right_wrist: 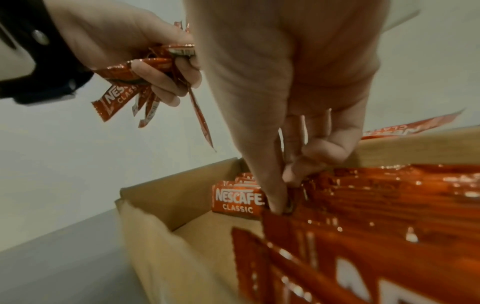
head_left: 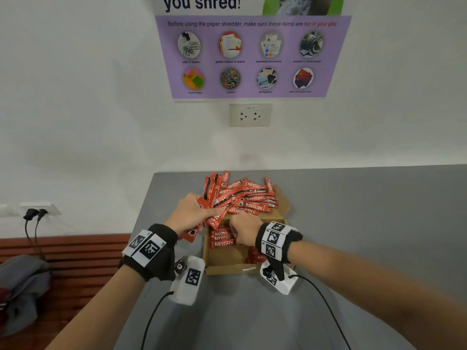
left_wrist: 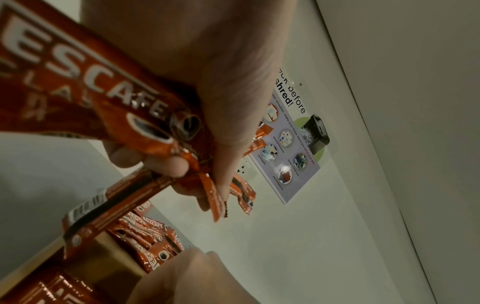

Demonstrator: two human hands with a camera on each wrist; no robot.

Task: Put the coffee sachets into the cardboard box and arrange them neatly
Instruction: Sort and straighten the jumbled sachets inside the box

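An open cardboard box (head_left: 227,261) stands on the grey table. A neat row of red Nescafe sachets (head_left: 222,239) lies along its left side. A loose pile of sachets (head_left: 252,198) is heaped on the far flap. My left hand (head_left: 202,210) grips a fanned bundle of sachets (left_wrist: 91,72) above the box's far left corner. My right hand (head_left: 240,223) reaches down into the box. In the right wrist view its thumb and fingers (right_wrist: 285,197) pinch the top edge of a stack of sachets (right_wrist: 389,205) standing at the box's right side. The box wall (right_wrist: 166,201) is close by.
The grey table (head_left: 353,223) meets a white wall with a power socket (head_left: 250,114) and a purple shredder poster (head_left: 252,56). Left of the table are a wooden bench (head_left: 63,248), a grey bag (head_left: 22,286) and plugged-in cables (head_left: 32,215).
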